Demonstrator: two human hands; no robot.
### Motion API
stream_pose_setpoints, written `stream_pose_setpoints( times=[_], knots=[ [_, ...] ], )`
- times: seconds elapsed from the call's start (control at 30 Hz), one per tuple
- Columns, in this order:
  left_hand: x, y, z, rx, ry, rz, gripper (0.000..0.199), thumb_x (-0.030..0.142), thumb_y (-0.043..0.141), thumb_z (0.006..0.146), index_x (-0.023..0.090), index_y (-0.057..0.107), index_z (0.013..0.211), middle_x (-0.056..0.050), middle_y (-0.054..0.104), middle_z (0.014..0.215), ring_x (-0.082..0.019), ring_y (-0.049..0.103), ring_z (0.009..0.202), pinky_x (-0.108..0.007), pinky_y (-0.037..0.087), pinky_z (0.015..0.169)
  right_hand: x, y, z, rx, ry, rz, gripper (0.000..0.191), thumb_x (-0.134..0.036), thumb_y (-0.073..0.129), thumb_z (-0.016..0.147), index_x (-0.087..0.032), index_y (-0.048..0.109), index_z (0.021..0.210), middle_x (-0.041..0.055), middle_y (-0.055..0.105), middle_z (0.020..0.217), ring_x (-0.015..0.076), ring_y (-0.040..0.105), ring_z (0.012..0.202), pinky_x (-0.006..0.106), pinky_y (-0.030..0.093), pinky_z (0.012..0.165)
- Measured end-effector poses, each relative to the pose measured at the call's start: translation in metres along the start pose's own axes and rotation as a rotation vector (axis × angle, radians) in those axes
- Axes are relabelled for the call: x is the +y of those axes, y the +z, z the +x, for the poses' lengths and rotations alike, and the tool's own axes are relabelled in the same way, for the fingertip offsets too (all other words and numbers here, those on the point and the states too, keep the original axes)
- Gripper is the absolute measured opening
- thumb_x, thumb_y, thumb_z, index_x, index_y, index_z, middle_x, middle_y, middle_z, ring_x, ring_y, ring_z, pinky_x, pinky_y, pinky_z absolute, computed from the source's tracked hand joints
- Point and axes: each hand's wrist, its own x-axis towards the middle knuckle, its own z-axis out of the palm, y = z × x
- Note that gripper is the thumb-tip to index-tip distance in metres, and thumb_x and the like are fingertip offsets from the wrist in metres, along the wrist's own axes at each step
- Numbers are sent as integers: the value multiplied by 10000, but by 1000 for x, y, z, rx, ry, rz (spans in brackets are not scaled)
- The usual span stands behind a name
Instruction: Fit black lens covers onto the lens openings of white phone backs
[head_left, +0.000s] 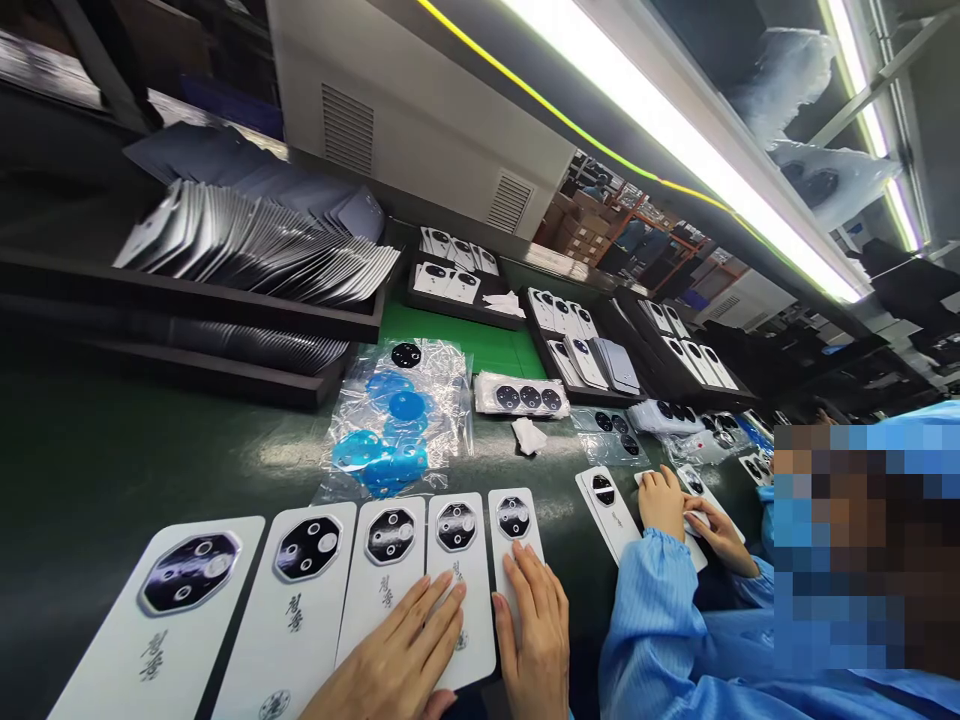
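Observation:
Five white panels with round black camera discs lie in a row along the near edge, the leftmost panel (pixel 161 600) and the second panel (pixel 300 590) uncovered. My left hand (pixel 397 650) lies flat, fingers spread a little, across the third panel (pixel 379 590) and the fourth panel (pixel 472 580). On the rightmost panel (pixel 514 540) rests my right hand (pixel 536 630), its fingertips just below the black disc. Neither hand is closed round anything. Blue round films (pixel 386 450) lie on a clear plastic bag behind the panels.
A tray (pixel 300 310) of stacked panels stands at the back left. Further trays (pixel 465 305) sit at the back centre. A wrapped pack of discs (pixel 523 397) lies mid-table. At the right, a co-worker in blue (pixel 660 620) handles similar panels.

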Motion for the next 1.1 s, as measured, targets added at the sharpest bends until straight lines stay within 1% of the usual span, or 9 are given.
stream_pose_setpoints(
  times=[0.1, 0.23, 0.4, 0.57, 0.77, 0.87, 0.93, 1.03, 1.1],
  knots=[
    [2, 1, 0, 22, -28, -9, 310, 278, 384, 957, 156, 664, 1012, -20, 704, 1084, -173, 601, 1054, -285, 407, 945, 0, 1, -1, 9, 17, 24, 341, -239, 410, 978, -206, 519, 1299, 77, 650, 1188, 230, 609, 1094, 380, 476, 856],
    [-1, -2, 4, -19, 32, 18, 309, 260, 380, 960, 156, 667, 1010, -17, 710, 1089, -164, 620, 1044, -280, 423, 925, 0, 0, -1, -1, 14, 11, 306, -242, 400, 985, -180, 551, 1244, 83, 653, 1181, 223, 609, 1098, 373, 468, 872],
    [-4, -4, 7, -5, 30, 26, 333, 265, 363, 968, 160, 679, 985, -16, 725, 1058, -159, 643, 1009, -282, 434, 903, -1, -1, 0, -9, 27, 23, 297, -240, 404, 985, -185, 554, 1234, 76, 651, 1189, 218, 609, 1104, 371, 467, 879],
    [-3, -4, 4, -25, 30, 19, 316, 277, 387, 956, 170, 680, 1003, -7, 712, 1095, -156, 620, 1049, -267, 431, 917, -3, 0, 1, -10, 29, 50, 305, -218, 411, 973, -189, 558, 1240, 74, 650, 1192, 219, 607, 1113, 377, 472, 900],
    [-3, -4, 5, -7, 37, 17, 326, 287, 379, 958, 171, 682, 991, -10, 714, 1089, -160, 626, 1032, -267, 429, 908, 1, -1, -4, -95, 25, 16, 318, -204, 439, 950, -190, 531, 1254, 77, 617, 1249, 225, 583, 1149, 386, 481, 906],
    [-3, -1, 2, 10, 58, 27, 305, 277, 407, 935, 162, 679, 1011, -23, 711, 1094, -167, 626, 1031, -271, 432, 913, -1, -1, -3, -78, 21, -15, 283, -204, 416, 963, -165, 545, 1212, 82, 631, 1223, 213, 585, 1142, 367, 466, 917],
    [-3, 5, -3, 10, 68, 31, 298, 290, 435, 919, 163, 668, 1056, -29, 701, 1116, -173, 617, 1045, -281, 397, 983, -2, 0, -1, -38, 14, -30, 266, -206, 393, 973, -154, 563, 1171, 85, 651, 1184, 205, 598, 1119, 351, 460, 909],
    [-3, 16, -13, -4, 94, 23, 315, 340, 480, 907, 168, 652, 1106, -40, 688, 1146, -184, 605, 1066, -341, 224, 1144, -2, 2, -2, -18, 20, -34, 268, -211, 381, 977, -154, 563, 1165, 89, 655, 1173, 209, 602, 1109, 360, 460, 899],
    [-3, 24, -20, -16, 104, 16, 353, 407, 506, 899, 163, 656, 1106, -54, 689, 1141, -200, 601, 1079, -387, 126, 1182, 1, 0, -3, -44, 30, -28, 270, -215, 388, 976, -158, 552, 1184, 89, 646, 1191, 214, 592, 1122, 373, 462, 903]
  ],
)
